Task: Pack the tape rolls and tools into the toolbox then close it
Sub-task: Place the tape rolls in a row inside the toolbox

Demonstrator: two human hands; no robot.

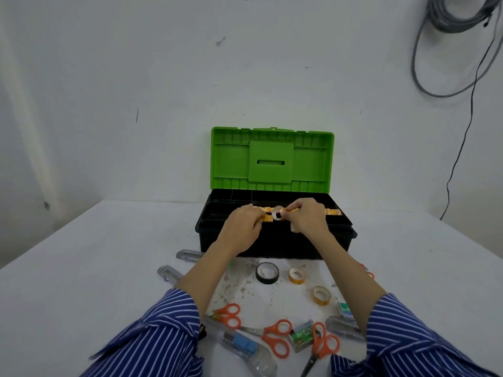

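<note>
The black toolbox stands open on the white table, its green lid upright against the wall. A row of small orange tape rolls lies in its top tray. My right hand pinches one small tape roll over the tray. My left hand holds rolls at the row's left end. On the table in front lie a black tape roll and two orange tape rolls. Near me lie several orange-handled scissors.
Clear plastic utility knives and staple boxes lie near the front edge. Two grey metal pieces rest left of the box. Grey cables hang on the wall at the upper right.
</note>
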